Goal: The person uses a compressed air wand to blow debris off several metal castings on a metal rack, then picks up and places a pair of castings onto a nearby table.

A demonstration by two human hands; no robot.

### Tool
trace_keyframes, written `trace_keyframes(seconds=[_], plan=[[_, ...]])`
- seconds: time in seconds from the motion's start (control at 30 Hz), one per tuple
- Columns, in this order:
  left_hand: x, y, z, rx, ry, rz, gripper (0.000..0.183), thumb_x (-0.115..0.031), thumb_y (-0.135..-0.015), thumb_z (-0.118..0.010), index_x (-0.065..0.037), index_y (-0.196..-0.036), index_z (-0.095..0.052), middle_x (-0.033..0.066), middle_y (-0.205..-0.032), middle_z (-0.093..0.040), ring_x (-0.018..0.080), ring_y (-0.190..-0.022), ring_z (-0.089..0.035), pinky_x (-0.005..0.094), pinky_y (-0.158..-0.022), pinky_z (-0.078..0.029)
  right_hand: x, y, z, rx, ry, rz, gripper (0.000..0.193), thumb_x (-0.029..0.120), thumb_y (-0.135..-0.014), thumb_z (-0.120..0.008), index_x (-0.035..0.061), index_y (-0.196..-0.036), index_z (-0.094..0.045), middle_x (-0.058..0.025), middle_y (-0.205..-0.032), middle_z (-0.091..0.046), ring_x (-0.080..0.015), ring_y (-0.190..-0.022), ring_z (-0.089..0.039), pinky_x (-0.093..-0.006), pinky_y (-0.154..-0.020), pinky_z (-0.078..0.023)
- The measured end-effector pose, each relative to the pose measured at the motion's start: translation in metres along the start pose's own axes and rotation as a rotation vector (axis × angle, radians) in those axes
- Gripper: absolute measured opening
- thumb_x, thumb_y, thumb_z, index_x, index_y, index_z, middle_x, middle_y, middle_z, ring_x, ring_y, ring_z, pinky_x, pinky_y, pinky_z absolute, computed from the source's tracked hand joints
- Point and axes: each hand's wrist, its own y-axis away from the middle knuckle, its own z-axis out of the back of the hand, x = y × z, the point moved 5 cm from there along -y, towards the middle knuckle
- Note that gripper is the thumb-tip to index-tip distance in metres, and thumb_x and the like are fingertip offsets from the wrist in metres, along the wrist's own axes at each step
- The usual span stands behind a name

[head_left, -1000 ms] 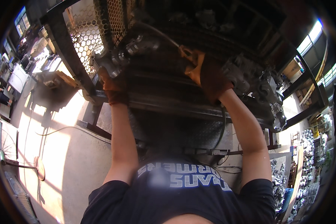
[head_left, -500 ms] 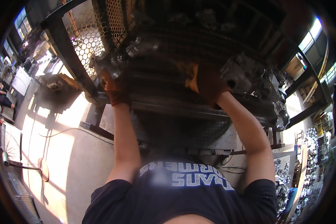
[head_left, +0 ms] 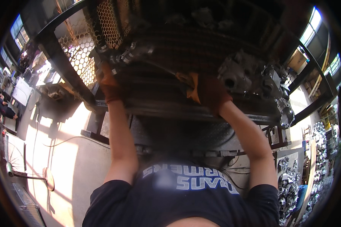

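Note:
My left hand (head_left: 110, 84), in a reddish-brown work glove, is closed on a grey metal casting (head_left: 99, 59) at the left end of the dark bench (head_left: 159, 108). Shiny machined rings (head_left: 128, 55) show just beyond its fingers. My right hand (head_left: 211, 90), in an orange and brown glove, is wrapped around the handle of a long thin rod-shaped tool (head_left: 162, 67). The rod slants up and left toward the casting; shadow hides whether its tip touches. What kind of tool it is cannot be made out.
More grey castings (head_left: 236, 73) lie on the bench just right of my right hand. A honeycomb mesh screen (head_left: 81, 56) and a dark frame post (head_left: 60, 62) stand at the left. Many metal parts (head_left: 288, 178) are piled on the right. A person (head_left: 5, 108) is far left.
My left hand and the casting have shifted slightly left. The right hand has moved a little left and down, and the tool's rod, blurred before, now shows clearly.

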Motion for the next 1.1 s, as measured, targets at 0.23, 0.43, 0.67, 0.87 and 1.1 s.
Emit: trace_keyframes(seconds=[0.23, 0.43, 0.67, 0.87, 1.1], plan=[[-0.004, -0.093, -0.029, 0.208, 0.129, 0.168, 0.057, -0.035, -0.087, -0.065, -0.007, -0.134, -0.05, 0.0162, -0.13, -0.057, 0.026, -0.112, -0.06, 0.0382, -0.092, -0.049, -0.034, 0.006, -0.025, 0.147, -0.412, -0.178, 0.055, 0.007, -0.082, -0.063, 0.0055, -0.136, -0.05, -0.0134, -0.127, -0.06, -0.0264, -0.104, -0.064, -0.0333, -0.088, -0.049], [-0.118, -0.093, -0.07, 0.539, -0.449, 0.464, 0.085, -0.051, -0.073, -0.071, -0.017, -0.144, -0.038, 0.0187, -0.151, -0.032, 0.0465, -0.135, -0.035, 0.0576, -0.098, -0.042, -0.08, 0.048, -0.028, -0.213, -1.04, -0.267, 0.049, 0.001, -0.088, -0.055, 0.0031, -0.135, -0.045, -0.0084, -0.14, -0.05, -0.021, -0.109, -0.06, -0.0293, -0.083, -0.05], [-0.055, -0.054, -0.113, 0.274, -0.276, 0.109, 0.082, -0.049, -0.073, -0.074, -0.021, -0.142, -0.04, 0.0191, -0.129, -0.057, 0.0393, -0.121, -0.054, 0.0451, -0.098, -0.047, -0.103, 0.113, -0.038, -0.086, -1.038, -0.445, 0.047, 0.004, -0.088, -0.061, 0.006, -0.132, -0.046, -0.0076, -0.135, -0.051, -0.0178, -0.102, -0.06, -0.029, -0.068, -0.052], [0.036, -0.101, -0.095, 0.337, 0.068, 0.183, 0.076, -0.052, -0.078, -0.066, -0.018, -0.142, -0.042, 0.0185, -0.132, -0.055, 0.0371, -0.124, -0.052, 0.0442, -0.1, -0.044, -0.076, 0.116, -0.046, -0.098, -0.195, -0.038, 0.054, 0.014, -0.083, -0.069, 0.0125, -0.134, -0.049, -0.014, -0.131, -0.053, -0.0289, -0.099, -0.062, -0.0418, -0.077, -0.053], [0.078, -0.118, -0.12, 0.487, -0.065, 0.279, 0.071, -0.056, -0.084, -0.057, -0.016, -0.141, -0.045, 0.0177, -0.136, -0.053, 0.0344, -0.127, -0.05, 0.0432, -0.104, -0.042, -0.024, 0.039, -0.029, -0.016, -0.038, -0.198, 0.058, 0.017, -0.081, -0.069, 0.0166, -0.136, -0.05, -0.0169, -0.121, -0.059, -0.0337, -0.104, -0.061, -0.0432, -0.084, -0.052]])
